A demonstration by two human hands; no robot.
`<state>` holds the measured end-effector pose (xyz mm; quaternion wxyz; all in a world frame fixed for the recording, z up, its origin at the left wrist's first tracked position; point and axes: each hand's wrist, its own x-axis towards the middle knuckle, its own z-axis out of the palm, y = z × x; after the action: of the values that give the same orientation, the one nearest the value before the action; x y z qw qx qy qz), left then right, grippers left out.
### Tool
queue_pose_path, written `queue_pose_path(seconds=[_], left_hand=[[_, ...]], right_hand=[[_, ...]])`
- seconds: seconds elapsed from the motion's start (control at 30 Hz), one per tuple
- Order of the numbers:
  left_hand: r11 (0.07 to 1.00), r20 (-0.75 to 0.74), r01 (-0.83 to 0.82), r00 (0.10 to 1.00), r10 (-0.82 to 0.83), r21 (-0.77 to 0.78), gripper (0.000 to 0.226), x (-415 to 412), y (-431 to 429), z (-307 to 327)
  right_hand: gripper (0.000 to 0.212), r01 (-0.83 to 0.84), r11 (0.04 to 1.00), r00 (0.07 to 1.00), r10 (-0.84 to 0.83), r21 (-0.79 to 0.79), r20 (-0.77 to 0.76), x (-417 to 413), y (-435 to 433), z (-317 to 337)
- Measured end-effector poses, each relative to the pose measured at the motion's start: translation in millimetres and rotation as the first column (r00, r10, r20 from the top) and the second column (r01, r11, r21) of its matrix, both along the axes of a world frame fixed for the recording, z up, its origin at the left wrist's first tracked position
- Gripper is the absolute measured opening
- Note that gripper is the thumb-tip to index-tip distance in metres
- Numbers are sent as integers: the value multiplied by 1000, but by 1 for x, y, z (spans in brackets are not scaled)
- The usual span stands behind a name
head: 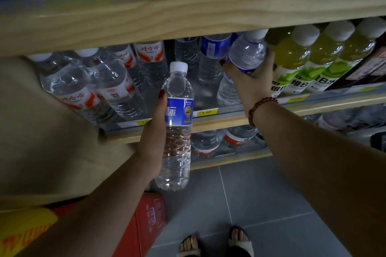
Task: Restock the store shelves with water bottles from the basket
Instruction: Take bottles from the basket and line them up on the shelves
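Left hand [155,137] is gripping an upright blue-labelled water bottle [177,127], fingers curled round it, while right hand [250,81] is clasping another bottle [247,52] on the shelf [219,121].

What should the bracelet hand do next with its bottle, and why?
Probably tip it upright and let go. The right hand grips a blue-label bottle that leans inside the shelf, its cap tilted toward the yellow-green drinks. The left hand holds a second bottle out front, not yet shelved.
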<state>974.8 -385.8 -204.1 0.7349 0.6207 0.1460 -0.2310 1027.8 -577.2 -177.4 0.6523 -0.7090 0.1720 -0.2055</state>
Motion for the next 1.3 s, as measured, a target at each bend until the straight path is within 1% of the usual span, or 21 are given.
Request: queue_pose_path(seconds=[0.07,0.13,0.23,0.4,0.47,0.53,0.63,0.7,0.77,0.83,0.9,0.97,1.0,1.1,1.17,1.2,1.3], left_hand=[[1000,-25,14,1000,-13,19,75,-3,-2,2],[1000,-36,12,999,-11,5,83,-7,-3,4],[1000,-59,2,998,-1,17,95,-11,-4,5],[1000,-84,-8,996,9,11,102,-13,-3,4],[1000,-105,-16,994,15,-12,102,-13,-4,2],[999,-120,-14,993,9,-37,96,-15,-5,-2],[999,-130,-21,991,16,-43,89,-15,-6,-6],[1000,-152,-18,988,14,-25,94,-15,-7,-7],[1000,-158,-16,987,15,-1,101,-14,-6,-7],[1000,-161,-18,987,15,-16,100,-12,-7,-7],[1000,-170,-13,985,9,-27,104,-11,-7,-7],[1000,-170,-9,985,7,-9,107,-9,-7,-9],[1000,-164,-8,986,6,-11,105,-9,-7,-9],[999,-149,-27,989,20,-45,97,-7,-10,-9],[997,-153,-38,988,26,-72,99,-6,-14,-9],[997,-153,-35,988,24,-68,99,-5,-16,-8],[998,-138,-58,989,58,9,98,-1,-25,-1]], right_hand=[[72,-12,999,1000,11,-36,-15,0,1,-1],[71,3,997,999,-6,-72,-43,0,1,-3],[75,41,981,985,-71,-191,-155,-4,1,-12],[81,24,930,938,-148,-366,-314,-8,-3,-34],[84,37,923,927,-175,-384,-331,-8,-1,-42],[83,50,915,920,-198,-401,-338,-7,2,-47],[74,62,891,918,-227,-449,-325,-7,2,-53],[68,62,874,929,-228,-483,-293,-9,-3,-58],[68,80,851,943,-234,-519,-238,-13,-10,-62],[68,120,825,949,-259,-552,-181,-17,-18,-66],[64,149,813,948,-278,-564,-151,-20,-25,-70],[61,148,813,955,-266,-563,-132,-21,-30,-74],[60,148,812,958,-260,-564,-124,-21,-31,-75],[59,153,815,961,-255,-559,-110,-21,-32,-77],[57,136,824,966,-235,-550,-112,-22,-33,-76],[56,120,828,971,-213,-547,-109,-23,-34,-75],[55,93,837,983,-164,-539,-85,-34,-40,-71]])
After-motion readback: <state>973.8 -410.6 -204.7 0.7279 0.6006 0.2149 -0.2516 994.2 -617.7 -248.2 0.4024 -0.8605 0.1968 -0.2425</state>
